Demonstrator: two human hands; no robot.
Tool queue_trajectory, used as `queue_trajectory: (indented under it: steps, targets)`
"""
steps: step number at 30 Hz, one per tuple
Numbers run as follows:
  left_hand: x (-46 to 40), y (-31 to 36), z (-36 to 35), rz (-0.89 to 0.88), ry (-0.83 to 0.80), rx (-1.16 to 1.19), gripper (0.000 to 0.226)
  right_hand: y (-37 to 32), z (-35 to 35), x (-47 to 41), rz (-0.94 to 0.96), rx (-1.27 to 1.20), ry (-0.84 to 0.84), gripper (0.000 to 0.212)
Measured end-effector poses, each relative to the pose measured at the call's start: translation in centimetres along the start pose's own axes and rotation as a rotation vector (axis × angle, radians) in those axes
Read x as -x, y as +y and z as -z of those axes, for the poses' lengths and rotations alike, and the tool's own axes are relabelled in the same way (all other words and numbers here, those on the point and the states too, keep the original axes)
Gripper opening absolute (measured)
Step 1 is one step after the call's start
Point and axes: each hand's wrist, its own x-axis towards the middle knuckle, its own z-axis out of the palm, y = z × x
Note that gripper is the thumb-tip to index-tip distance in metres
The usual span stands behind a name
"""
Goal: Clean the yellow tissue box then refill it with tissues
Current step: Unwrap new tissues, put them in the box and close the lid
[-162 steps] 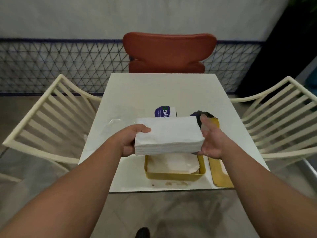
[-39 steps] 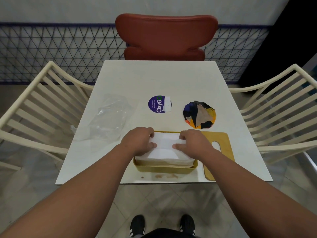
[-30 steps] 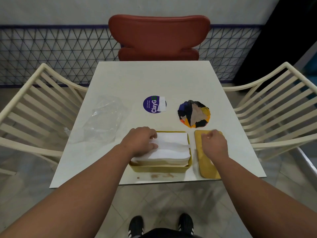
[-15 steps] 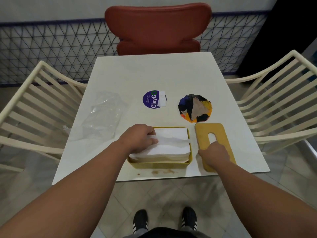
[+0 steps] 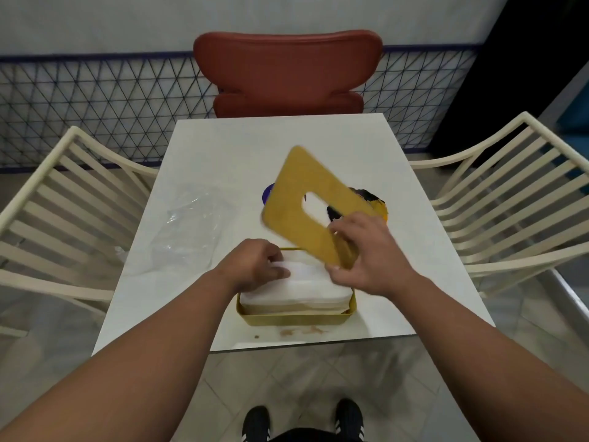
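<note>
Yellow lid [image 5: 306, 205] now lifted off table, gripped by right hand [image 5: 366, 253], left hand [image 5: 255, 266] pressing tissues [image 5: 302, 288] in yellow box [image 5: 296, 319]

A café or eatery seating corner. A square white table [image 5: 223, 148] stands among cream slatted chairs [image 5: 63, 199]. A red moulded chair [image 5: 287, 71] backs onto blue wire-mesh fencing [image 5: 95, 97].
</note>
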Motion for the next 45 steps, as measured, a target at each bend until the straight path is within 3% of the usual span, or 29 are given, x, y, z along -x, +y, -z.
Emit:
queue_trajectory:
  steps: [3, 6, 9, 14, 19, 25, 27, 33, 39, 45]
  targets:
    - [0.3, -1.3, -0.2, 0.025, 0.068, 0.122, 0.029, -0.5, -1.6, 0.9, 0.086, 0.106, -0.161, 0.062]
    - [-0.4, -4.3, -1.1, 0.063, 0.111, 0.087, 0.023, -0.2, -2.5, 1.6, 0.043, 0.161, -0.375, 0.067]
    - [-0.1, -4.3, -1.3, 0.089, 0.154, 0.08, 0.018, -0.3, -3.0, 1.7, 0.054, 0.219, -0.467, 0.069]
    - [0.9, -3.4, -1.0, -0.011, 0.289, -0.08, 0.013, -0.6, -3.5, 1.5, 0.062, 0.229, -0.512, 0.064]
    - [0.9, -5.2, -1.0, -0.116, 0.309, -0.278, 0.008, -0.8, -3.9, 1.2, 0.023, 0.243, -0.557, 0.072]
    - [2.7, -6.7, 0.2, -0.109, 0.318, -0.029, 0.05, -0.8, -4.3, 0.9, 0.035, 0.292, -0.592, 0.068]
    - [2.8, -7.0, 0.7, -0.06, 0.327, 0.04, 0.042, -0.9, -4.3, 0.7, 0.042, 0.305, -0.609, 0.066]
    - [2.0, -5.1, 1.5, 0.028, 0.59, 0.155, 0.033, -1.6, -4.3, 0.8, 0.033, 0.307, -0.64, 0.063]
    - [1.5, -1.5, 1.9, -0.173, 0.458, -0.005, 0.029, -1.5, -4.7, 0.7, 0.028, 0.298, -0.639, 0.064]
    - [1.2, -0.2, 1.5, -0.179, 0.342, -0.133, 0.024, -1.7, -4.8, 0.5, 0.036, 0.318, -0.66, 0.064]
